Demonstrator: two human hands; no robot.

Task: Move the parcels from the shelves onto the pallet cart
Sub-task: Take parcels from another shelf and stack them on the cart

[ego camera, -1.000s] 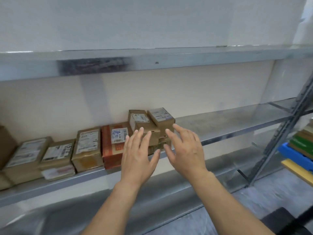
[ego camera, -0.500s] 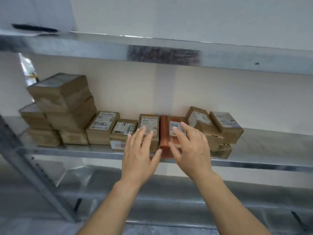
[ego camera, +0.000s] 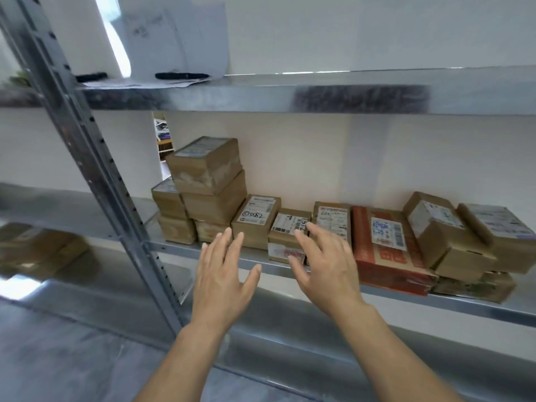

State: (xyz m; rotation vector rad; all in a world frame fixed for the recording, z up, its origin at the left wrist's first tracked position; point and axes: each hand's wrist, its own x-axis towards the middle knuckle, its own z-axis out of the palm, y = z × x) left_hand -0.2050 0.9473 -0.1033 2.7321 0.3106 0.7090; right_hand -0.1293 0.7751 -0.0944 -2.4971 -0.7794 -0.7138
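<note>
Cardboard parcels point(ego camera: 255, 220) sit in a row on the middle metal shelf point(ego camera: 478, 310), a red box point(ego camera: 385, 248) among them. Left hand point(ego camera: 223, 280) and right hand point(ego camera: 327, 271) hover just before them, each grip wide, fingers spread, holding nothing.

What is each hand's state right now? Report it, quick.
Left hand: open, fingers spread, holding nothing.
Right hand: open, holding nothing, fingertips in front of the small labelled parcel; contact cannot be told.

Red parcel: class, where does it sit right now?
In the head view, the red parcel lies right of centre on the middle shelf, beside the right hand.
</note>
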